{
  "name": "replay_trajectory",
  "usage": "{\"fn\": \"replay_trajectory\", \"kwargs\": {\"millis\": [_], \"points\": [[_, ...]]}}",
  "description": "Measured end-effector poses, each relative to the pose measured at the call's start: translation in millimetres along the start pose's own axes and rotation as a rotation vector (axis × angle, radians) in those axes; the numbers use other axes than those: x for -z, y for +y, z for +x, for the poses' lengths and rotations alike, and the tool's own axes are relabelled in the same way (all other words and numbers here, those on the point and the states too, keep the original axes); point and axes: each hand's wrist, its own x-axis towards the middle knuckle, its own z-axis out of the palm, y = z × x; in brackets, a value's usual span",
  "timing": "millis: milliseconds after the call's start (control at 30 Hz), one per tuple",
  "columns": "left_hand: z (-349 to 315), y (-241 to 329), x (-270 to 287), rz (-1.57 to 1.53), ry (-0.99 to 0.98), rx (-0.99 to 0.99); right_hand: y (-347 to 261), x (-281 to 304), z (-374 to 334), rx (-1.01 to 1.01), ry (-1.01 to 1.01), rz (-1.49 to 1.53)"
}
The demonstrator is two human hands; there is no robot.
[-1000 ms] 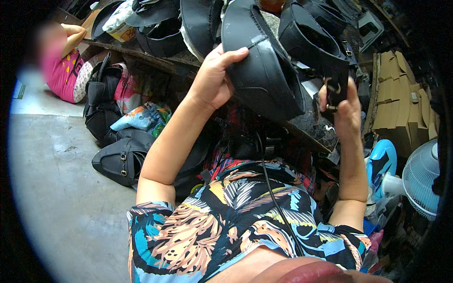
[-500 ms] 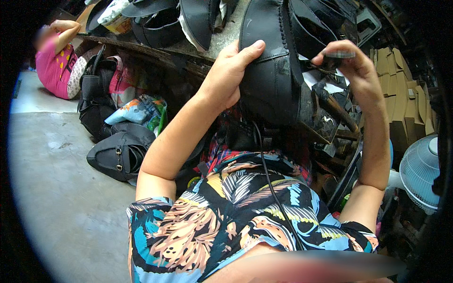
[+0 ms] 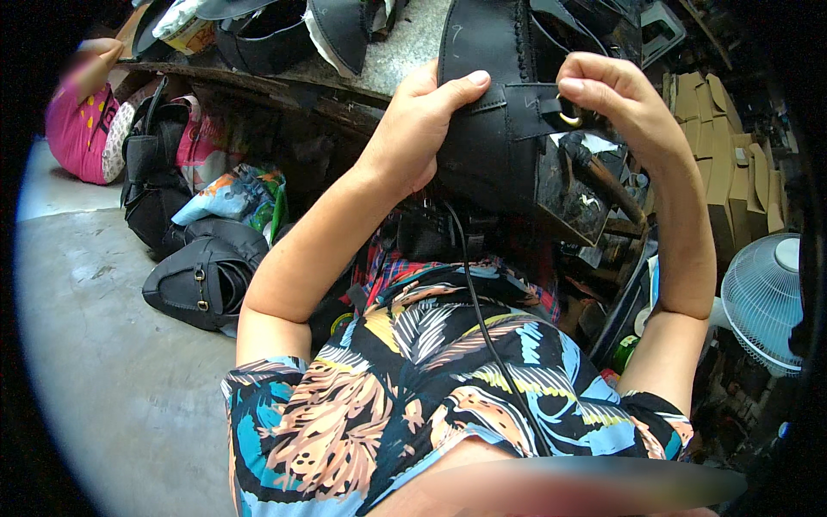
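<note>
My left hand (image 3: 422,129) grips the left side of a black leather bag piece (image 3: 495,129) held up over the edge of a workbench (image 3: 388,73). The thumb lies across its top seam. My right hand (image 3: 616,103) pinches a black strap with a small brass ring (image 3: 568,119) at the piece's right side. Below the piece, a dark wooden box (image 3: 573,198) with a stick-like tool in it shows. More black leather pieces (image 3: 284,34) lie on the bench at the top left.
Black handbags (image 3: 202,276) and a coloured plastic bag (image 3: 237,194) lie on the concrete floor at left. Another person in pink (image 3: 82,129) sits at far left. Cardboard boxes (image 3: 732,146) and a white fan (image 3: 762,302) stand at right.
The leather piece has come lower and closer to me. My right hand has shifted from its upper right edge to the strap with the ring. My left hand keeps its hold.
</note>
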Motion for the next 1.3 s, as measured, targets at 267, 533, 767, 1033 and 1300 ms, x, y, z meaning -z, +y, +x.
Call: {"fn": "replay_trajectory", "kwargs": {"millis": [267,533,767,1033,1300], "points": [[-2.0,0.4,2.8,0.038,-0.043,0.008,9.9,-13.1,1.6,-0.076,0.05,0.024],[-2.2,-2.1,0.4,0.013,-0.017,-0.006,12.9,-13.9,5.0,-0.117,0.058,0.123],[0.6,-4.1,-1.0,-0.013,-0.025,-0.012,13.2,-13.3,3.0,-0.092,0.056,0.13],[0.6,-2.7,-1.6,-0.017,-0.054,-0.007,9.1,-18.1,2.9,-0.139,0.066,0.178],[-0.1,-1.1,-5.0,0.0,-0.039,-0.005,9.2,-17.8,4.6,-0.155,0.073,0.174]]}}
